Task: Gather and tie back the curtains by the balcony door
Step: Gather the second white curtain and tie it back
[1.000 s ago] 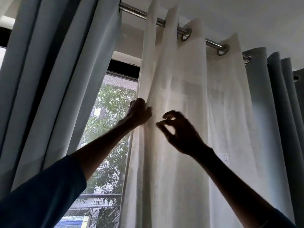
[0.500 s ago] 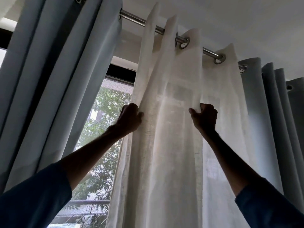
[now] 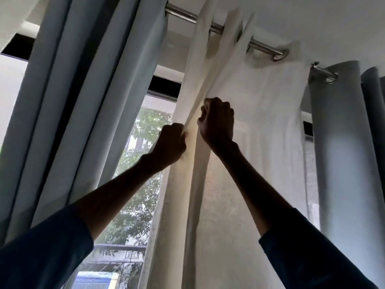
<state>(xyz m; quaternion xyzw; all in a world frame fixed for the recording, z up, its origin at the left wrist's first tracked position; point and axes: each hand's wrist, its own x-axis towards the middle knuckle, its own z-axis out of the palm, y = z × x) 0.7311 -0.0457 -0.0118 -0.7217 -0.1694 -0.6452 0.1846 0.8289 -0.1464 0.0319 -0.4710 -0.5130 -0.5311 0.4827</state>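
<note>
Both fists are up at centre frame. My left hand (image 3: 170,142) has its curled fingers clamped on the leading folds of the white sheer curtain (image 3: 270,126). My right hand (image 3: 217,119), just beside it, grips the next pleat tight. The sheer hangs from the steel rod (image 3: 181,14), between the left blue drape (image 3: 83,101) and the right blue drape (image 3: 341,142).

Sheer cream curtain (image 3: 260,132): I am watching it hanging at centre, its left folds bunching where my left grip (image 3: 171,142) and right grip (image 3: 217,119) are clutching them. Left blue-grey curtain (image 3: 83,101) and right blue-grey curtain (image 3: 341,142) are hanging beside it in upright pleats.
</note>
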